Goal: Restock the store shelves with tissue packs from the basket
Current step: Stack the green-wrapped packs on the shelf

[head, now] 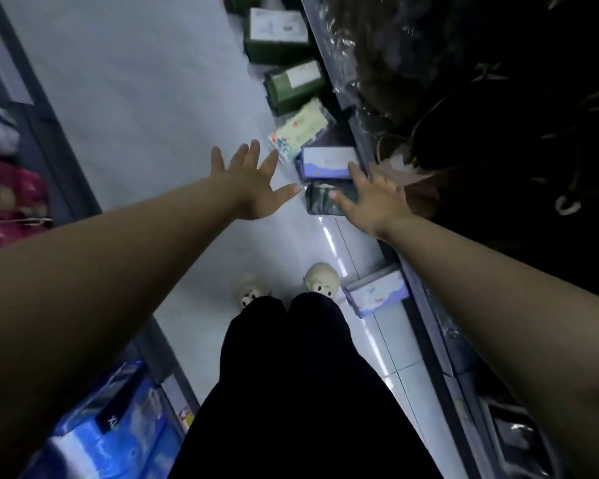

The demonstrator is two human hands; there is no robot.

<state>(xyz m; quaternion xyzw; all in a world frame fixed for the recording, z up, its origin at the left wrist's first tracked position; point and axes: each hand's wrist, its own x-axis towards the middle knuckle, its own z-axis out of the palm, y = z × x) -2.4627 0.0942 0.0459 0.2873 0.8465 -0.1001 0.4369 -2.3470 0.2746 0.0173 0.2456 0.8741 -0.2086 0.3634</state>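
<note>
I log floor (135,98): smooth glossy tile. Shelf edge (329,57): grey metal under crinkled clear film. Green pack (294,86): shiny plastic wrap. Trousers (291,392): matt black cloth. 2 slippers (322,278): matt finish. Blue pack (118,426): glossy plastic.

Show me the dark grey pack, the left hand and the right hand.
dark grey pack (319,204), head view, its top face.
left hand (253,188), head view, back of the hand.
right hand (377,199), head view, back of the hand.

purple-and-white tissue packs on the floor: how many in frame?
2. The far purple-and-white pack lies by the shelf edge, at the fingertips of the right hand. The near purple-and-white pack sits beside the right slipper. The arms may hide others.
</note>
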